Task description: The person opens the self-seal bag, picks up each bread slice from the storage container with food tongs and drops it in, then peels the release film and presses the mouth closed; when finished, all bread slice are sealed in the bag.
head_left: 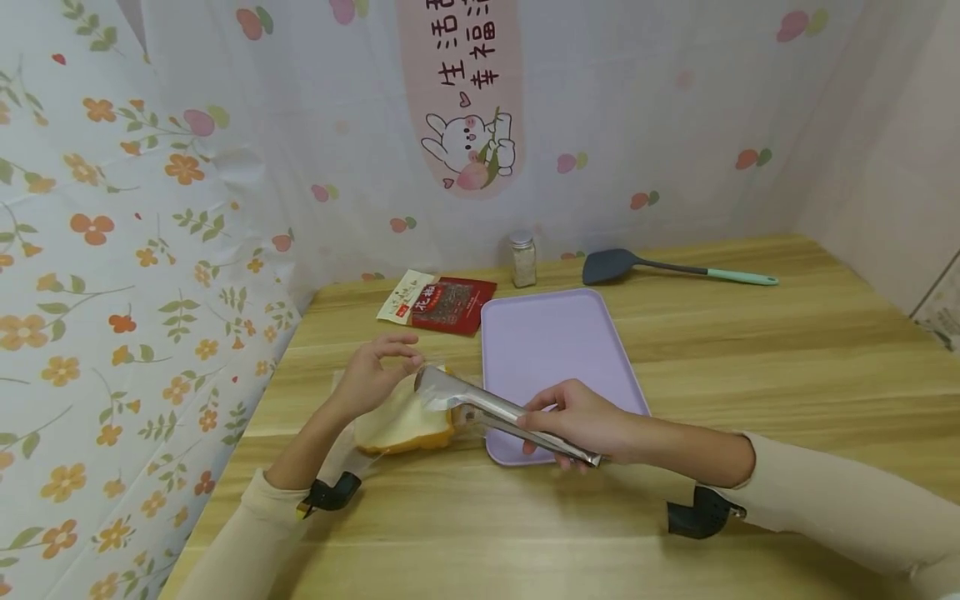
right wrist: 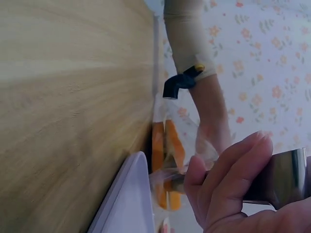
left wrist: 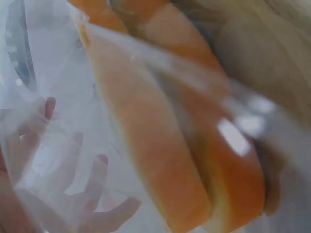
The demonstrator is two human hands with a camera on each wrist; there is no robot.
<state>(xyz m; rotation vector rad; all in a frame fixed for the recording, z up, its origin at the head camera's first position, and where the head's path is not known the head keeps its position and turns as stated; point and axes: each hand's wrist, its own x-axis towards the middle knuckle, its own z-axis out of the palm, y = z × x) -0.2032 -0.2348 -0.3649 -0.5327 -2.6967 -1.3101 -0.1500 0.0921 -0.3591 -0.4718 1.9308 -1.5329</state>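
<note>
A clear plastic bag [left wrist: 194, 82] holds bread slices [head_left: 401, 425] with orange-brown crusts, left of the tray. Two thick slices [left wrist: 146, 141] lie one against the other in the left wrist view. At the raised film of the bag's mouth, my left hand [head_left: 373, 379] pinches the plastic; its fingers show blurred through the film. My right hand [head_left: 573, 417] grips metal tongs [head_left: 480, 398] by the middle. Their tips reach into the bag's mouth, over the bread. Film covers the tips, so whether they touch a slice cannot be told.
A lilac tray [head_left: 555, 342] lies right of the bread, partly under my right hand. Behind stand a red spice packet [head_left: 450, 304] lying flat, a small glass jar [head_left: 523, 262] and a dark spatula [head_left: 609, 265] with a mint handle. Printed cloth hangs behind the wooden table [head_left: 750, 350].
</note>
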